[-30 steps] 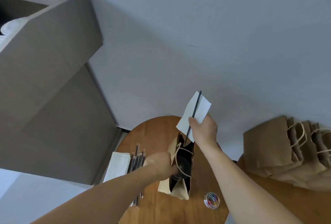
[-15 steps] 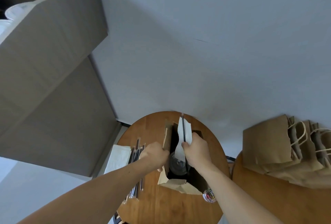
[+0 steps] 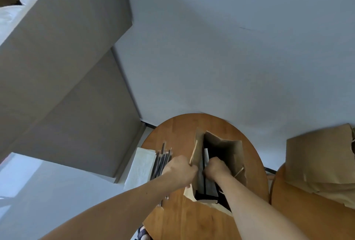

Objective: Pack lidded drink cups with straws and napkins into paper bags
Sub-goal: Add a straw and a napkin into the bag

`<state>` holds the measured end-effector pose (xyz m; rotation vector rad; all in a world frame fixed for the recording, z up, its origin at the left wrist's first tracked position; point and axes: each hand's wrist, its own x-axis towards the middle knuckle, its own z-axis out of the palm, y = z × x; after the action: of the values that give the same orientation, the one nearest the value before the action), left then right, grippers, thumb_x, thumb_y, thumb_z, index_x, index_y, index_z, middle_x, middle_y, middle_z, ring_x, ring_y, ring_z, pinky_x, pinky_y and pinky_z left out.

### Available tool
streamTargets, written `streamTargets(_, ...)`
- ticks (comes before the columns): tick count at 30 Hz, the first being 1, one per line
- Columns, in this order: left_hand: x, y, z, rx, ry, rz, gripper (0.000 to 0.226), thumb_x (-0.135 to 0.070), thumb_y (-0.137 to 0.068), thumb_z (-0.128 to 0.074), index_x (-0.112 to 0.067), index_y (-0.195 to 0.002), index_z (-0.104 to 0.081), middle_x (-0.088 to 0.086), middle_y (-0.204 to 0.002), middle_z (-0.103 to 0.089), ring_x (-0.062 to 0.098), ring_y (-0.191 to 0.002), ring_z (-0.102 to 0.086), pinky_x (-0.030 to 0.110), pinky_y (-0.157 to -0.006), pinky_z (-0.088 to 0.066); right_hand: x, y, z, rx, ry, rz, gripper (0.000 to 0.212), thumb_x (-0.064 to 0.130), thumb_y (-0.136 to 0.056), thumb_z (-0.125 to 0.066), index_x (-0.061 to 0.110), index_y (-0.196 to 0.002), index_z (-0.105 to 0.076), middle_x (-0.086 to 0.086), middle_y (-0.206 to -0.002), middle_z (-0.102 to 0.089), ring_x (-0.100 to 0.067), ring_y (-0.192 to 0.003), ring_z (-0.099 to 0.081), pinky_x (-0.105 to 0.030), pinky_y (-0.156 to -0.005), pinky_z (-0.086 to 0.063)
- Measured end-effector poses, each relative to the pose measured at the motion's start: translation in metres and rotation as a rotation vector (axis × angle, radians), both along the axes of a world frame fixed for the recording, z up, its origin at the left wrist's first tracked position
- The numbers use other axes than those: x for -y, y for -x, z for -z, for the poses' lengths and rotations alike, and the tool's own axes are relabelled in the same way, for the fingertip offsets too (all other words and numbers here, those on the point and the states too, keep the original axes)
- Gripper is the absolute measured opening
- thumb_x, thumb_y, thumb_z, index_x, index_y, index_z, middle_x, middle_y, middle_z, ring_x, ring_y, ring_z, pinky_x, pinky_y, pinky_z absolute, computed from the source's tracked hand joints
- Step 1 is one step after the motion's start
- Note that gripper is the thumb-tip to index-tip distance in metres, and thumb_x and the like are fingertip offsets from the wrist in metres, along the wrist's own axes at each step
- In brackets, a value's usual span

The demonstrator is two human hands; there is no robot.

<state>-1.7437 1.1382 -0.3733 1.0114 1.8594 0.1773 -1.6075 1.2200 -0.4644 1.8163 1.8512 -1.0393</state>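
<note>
In the head view, an open paper bag stands on the round wooden table, straight ahead of both forearms. The left hand grips the bag's left wall from outside, holding the mouth apart. The right hand is sunk into the mouth, fingers curled, apparently round a black straw and a white napkin. The straw's long axis runs down into the bag, close along the left wall and between the two hands; the right hand is the nearer. Letting go, I judge, would leave both propped against that wall. The bag's depths are dark, and no cup can be made out. Left of the bag lie loose straws beside a napkin stack. Folded bags are piled on a second table.
</note>
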Motion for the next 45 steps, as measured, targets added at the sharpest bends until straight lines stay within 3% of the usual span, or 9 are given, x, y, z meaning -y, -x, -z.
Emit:
streamTargets(9,0.004,0.012,0.003,-0.016,-0.003,-0.016,0.031,-0.03,-0.096,-0.046,-0.006,-0.093,-0.066,0.011,-0.08,-0.073,0.025,-0.074,-0.073,0.039,-0.075,-0.061,0.004,0.013,0.007,0.164,-0.225,-0.112,0.026,0.021,-0.09,-0.065,0.026,-0.078,-0.043,0.008,-0.069,-0.049,-0.007,-0.056,-0.045,-0.025,-0.052,-0.036)
streamTargets(17,0.006,0.022,0.005,0.007,-0.035,0.027,0.028,-0.032,-0.095,-0.048,-0.01,-0.09,-0.065,0.006,-0.068,-0.067,0.022,-0.073,-0.073,0.037,-0.076,-0.061,0.011,0.018,-0.049,0.113,-0.338,-0.297,0.018,0.021,-0.088,-0.066,0.02,-0.104,-0.058,0.003,-0.089,-0.062,-0.02,-0.088,-0.063,-0.029,-0.064,-0.043)
streamTargets(20,0.004,0.02,0.008,0.046,-0.079,0.048,0.022,-0.033,-0.095,-0.05,-0.016,-0.098,-0.063,0.003,-0.076,-0.065,0.024,-0.081,-0.071,0.04,-0.079,-0.06,0.005,0.007,-0.083,0.116,-0.363,-0.348,0.02,0.031,-0.086,-0.067,0.023,-0.103,-0.06,0.006,-0.085,-0.062,-0.015,-0.075,-0.061,-0.024,-0.053,-0.038)
streamTargets(22,0.002,0.018,0.01,0.049,-0.12,0.071,0.024,-0.034,-0.095,-0.051,-0.02,-0.112,-0.06,0.001,-0.08,-0.063,0.022,-0.08,-0.069,0.039,-0.079,-0.06,-0.001,-0.007,-0.102,0.099,-0.37,-0.302,0.028,0.037,-0.084,-0.068,0.024,-0.108,-0.061,0.007,-0.089,-0.064,-0.016,-0.078,-0.062,-0.024,-0.051,-0.038)
streamTargets(26,0.0,0.01,0.015,0.098,-0.156,0.095,0.049,-0.041,-0.09,-0.054,-0.023,-0.135,-0.046,0.001,-0.102,-0.063,0.015,-0.085,-0.062,0.036,-0.079,-0.057,-0.012,-0.041,-0.119,-0.046,-0.522,-0.106,0.055,0.058,-0.088,-0.057,0.023,-0.13,-0.057,0.002,-0.126,-0.06,-0.022,-0.111,-0.059,-0.03,-0.077,-0.049)
streamTargets(32,0.01,-0.017,0.026,0.243,-0.079,0.208,0.093,-0.056,-0.069,-0.067,-0.035,-0.149,-0.025,-0.004,-0.142,-0.045,0.02,-0.126,-0.047,0.035,-0.1,-0.045,0.008,-0.059,-0.104,-0.344,-0.09,0.358,0.086,0.077,-0.089,-0.022,0.006,-0.119,-0.061,-0.016,-0.117,-0.064,-0.022,-0.098,-0.062,-0.043,-0.09,-0.05)
streamTargets(35,0.012,-0.036,0.025,0.289,-0.096,0.212,0.083,-0.056,-0.065,-0.073,-0.036,-0.137,-0.039,-0.011,-0.128,-0.054,0.014,-0.117,-0.053,0.034,-0.099,-0.049,0.016,-0.053,-0.102,-0.495,0.021,0.467,0.073,0.072,-0.093,-0.026,0.014,-0.11,-0.068,-0.016,-0.106,-0.069,-0.03,-0.091,-0.069,-0.047,-0.081,-0.058)
streamTargets(40,0.012,-0.069,0.024,0.012,-0.066,0.124,0.065,-0.062,-0.065,-0.067,-0.03,-0.118,-0.049,-0.01,-0.105,-0.062,0.014,-0.094,-0.064,0.031,-0.079,-0.057,0.019,-0.045,-0.104,-0.682,0.096,0.555,0.044,0.061,-0.099,-0.034,0.03,-0.088,-0.063,-0.003,-0.09,-0.072,-0.02,-0.069,-0.074,-0.033,-0.058,-0.059)
streamTargets(45,0.006,-0.083,0.025,-0.179,-0.053,0.046,0.033,-0.042,-0.096,-0.043,-0.015,-0.095,-0.062,0.001,-0.087,-0.064,0.024,-0.085,-0.066,0.032,-0.067,-0.054,0.02,-0.057,-0.093,-0.701,0.043,0.383,0.031,0.038,-0.102,-0.04,0.022,-0.1,-0.066,-0.005,-0.106,-0.071,-0.019,-0.087,-0.072,-0.036,-0.079,-0.059)
